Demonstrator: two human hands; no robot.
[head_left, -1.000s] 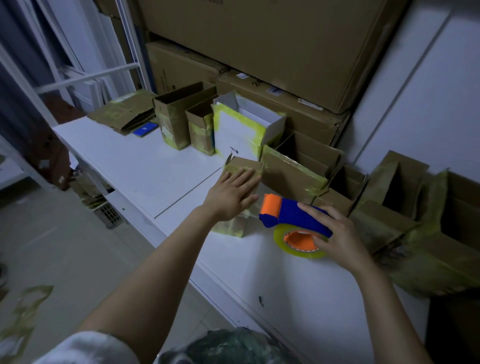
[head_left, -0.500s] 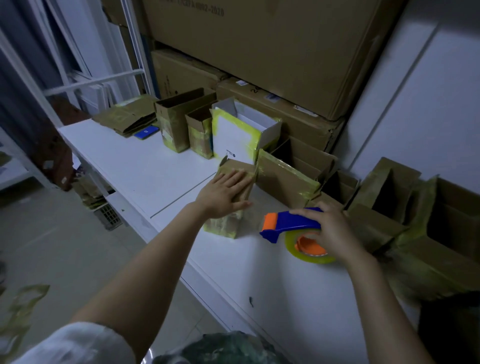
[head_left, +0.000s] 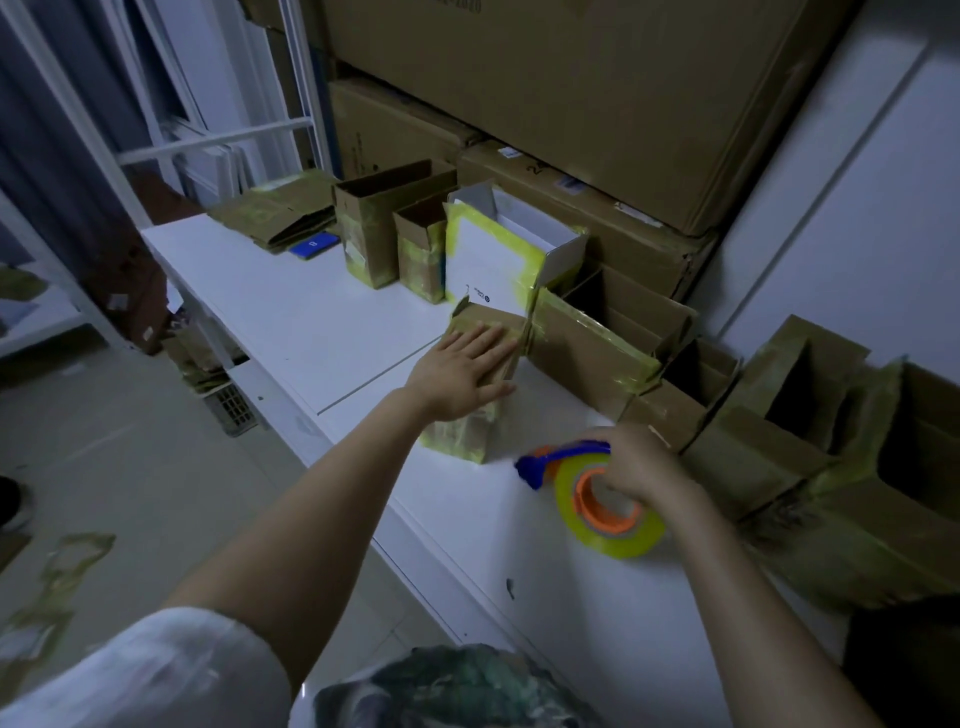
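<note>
ok so, watching the head cam feed from my end: the left hand (head_left: 462, 374) lies flat on the small cardboard box (head_left: 470, 434). The fingers are straight and a little spread, the palm presses on its upper face, and nothing is curled around it. That box stands on the white desk (head_left: 311, 322), close to the front edge and roughly halfway along it. It's wrapped in yellowish tape, with a flap sticking up at the back.

The right hand (head_left: 641, 467) has its fingers wrapped around the handle of the tape dispenser (head_left: 535, 467), the blue and orange one, so that's a proper grip. The dispenser is just right of the small box, with its blue nose pointing at the box's lower corner. It's close, but I can't tell if they touch since that bit is motion blurred. The yellow tape roll (head_left: 623, 543) on its orange hub is tilted toward the camera, and I can't say if it rests on the desk or is just over it.

Other stuff:
- a white box (head_left: 493, 254) edged in yellow tape stands right behind the small one
- a row of open boxes (head_left: 587, 348) runs along the back edge to the right
- big cartons (head_left: 571, 104) are stacked against the wall
- flattened cardboard (head_left: 275, 218) lies at the far left corner, with a blue card (head_left: 313, 244) beside it
</note>
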